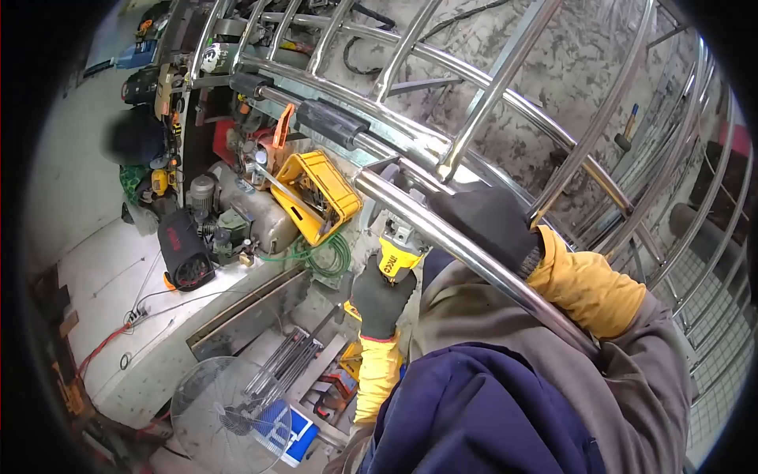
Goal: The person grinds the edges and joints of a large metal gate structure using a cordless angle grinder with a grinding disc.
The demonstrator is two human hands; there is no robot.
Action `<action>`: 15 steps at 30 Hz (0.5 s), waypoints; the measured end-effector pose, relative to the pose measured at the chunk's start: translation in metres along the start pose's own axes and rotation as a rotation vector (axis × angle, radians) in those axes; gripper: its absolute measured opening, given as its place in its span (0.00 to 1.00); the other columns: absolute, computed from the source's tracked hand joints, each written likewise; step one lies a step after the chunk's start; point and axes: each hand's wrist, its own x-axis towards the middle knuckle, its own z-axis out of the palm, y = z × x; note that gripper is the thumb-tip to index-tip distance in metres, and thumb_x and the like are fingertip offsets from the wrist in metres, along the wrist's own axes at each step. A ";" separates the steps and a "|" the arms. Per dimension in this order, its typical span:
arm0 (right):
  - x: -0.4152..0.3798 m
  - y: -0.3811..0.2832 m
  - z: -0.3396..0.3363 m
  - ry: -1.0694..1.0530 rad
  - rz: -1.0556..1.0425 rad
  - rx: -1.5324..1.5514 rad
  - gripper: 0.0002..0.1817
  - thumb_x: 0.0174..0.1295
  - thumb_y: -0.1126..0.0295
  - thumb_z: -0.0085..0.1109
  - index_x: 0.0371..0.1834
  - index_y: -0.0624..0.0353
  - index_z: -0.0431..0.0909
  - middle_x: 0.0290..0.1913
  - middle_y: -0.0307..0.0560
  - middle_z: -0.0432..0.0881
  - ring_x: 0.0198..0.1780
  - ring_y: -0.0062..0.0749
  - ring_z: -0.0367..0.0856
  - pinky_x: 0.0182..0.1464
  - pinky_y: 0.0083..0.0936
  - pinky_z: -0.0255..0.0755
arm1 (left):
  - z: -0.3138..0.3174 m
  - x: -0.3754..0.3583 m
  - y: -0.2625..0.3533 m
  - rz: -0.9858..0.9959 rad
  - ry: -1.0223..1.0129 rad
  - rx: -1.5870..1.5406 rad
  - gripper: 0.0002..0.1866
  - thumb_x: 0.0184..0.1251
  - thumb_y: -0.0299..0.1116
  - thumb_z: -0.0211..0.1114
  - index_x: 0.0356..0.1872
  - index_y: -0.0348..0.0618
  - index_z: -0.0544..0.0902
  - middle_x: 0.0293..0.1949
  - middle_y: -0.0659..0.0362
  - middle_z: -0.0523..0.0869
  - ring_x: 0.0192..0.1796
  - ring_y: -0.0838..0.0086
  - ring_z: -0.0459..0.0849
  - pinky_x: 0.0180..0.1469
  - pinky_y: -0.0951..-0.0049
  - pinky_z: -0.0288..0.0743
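A yellow angle grinder (400, 254) is held in my left hand (384, 299), which wears a dark glove and has its fingers closed around the tool's body. The grinder's head sits close under the end of a polished steel tube (466, 251); its disc is partly hidden, so contact cannot be made out. My right hand (489, 225), also in a dark glove, grips the steel railing (410, 126) beside that tube, with its fingertips partly out of sight. Both forearms have yellow cuffs.
A yellow crate (320, 186) of tools and a green coiled hose (328, 257) lie left of the grinder. Beyond are an air compressor (253, 207) and a black-and-red machine (185, 249). A round fan (229, 411) stands below. Another person (138, 150) is at far left.
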 end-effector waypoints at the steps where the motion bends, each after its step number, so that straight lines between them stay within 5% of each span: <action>1: 0.001 0.002 -0.001 0.000 -0.026 0.036 0.23 0.68 0.49 0.67 0.54 0.55 0.83 0.33 0.50 0.85 0.38 0.54 0.87 0.36 0.48 0.77 | 0.001 -0.003 -0.005 -0.021 0.002 0.038 0.17 0.60 0.36 0.78 0.45 0.36 0.86 0.33 0.46 0.93 0.35 0.55 0.94 0.38 0.59 0.84; 5: -0.001 0.033 0.019 -0.084 -0.238 0.205 0.39 0.62 0.30 0.68 0.58 0.55 0.85 0.39 0.53 0.87 0.41 0.57 0.86 0.39 0.51 0.77 | 0.002 -0.009 -0.006 -0.060 0.032 0.094 0.21 0.55 0.41 0.81 0.45 0.40 0.86 0.32 0.47 0.92 0.36 0.46 0.93 0.38 0.52 0.84; 13: 0.003 0.006 0.005 0.092 -0.107 0.086 0.13 0.68 0.56 0.64 0.43 0.53 0.87 0.34 0.51 0.89 0.37 0.55 0.91 0.36 0.52 0.81 | -0.001 -0.003 -0.002 -0.032 0.037 0.061 0.22 0.55 0.41 0.81 0.47 0.39 0.88 0.33 0.46 0.93 0.36 0.46 0.93 0.38 0.52 0.85; 15: 0.003 0.001 -0.003 0.019 -0.035 0.053 0.14 0.69 0.56 0.64 0.44 0.53 0.86 0.34 0.52 0.88 0.37 0.55 0.91 0.36 0.52 0.80 | -0.002 0.001 0.001 -0.027 0.031 0.029 0.23 0.55 0.42 0.81 0.49 0.39 0.88 0.33 0.46 0.93 0.36 0.46 0.94 0.38 0.53 0.85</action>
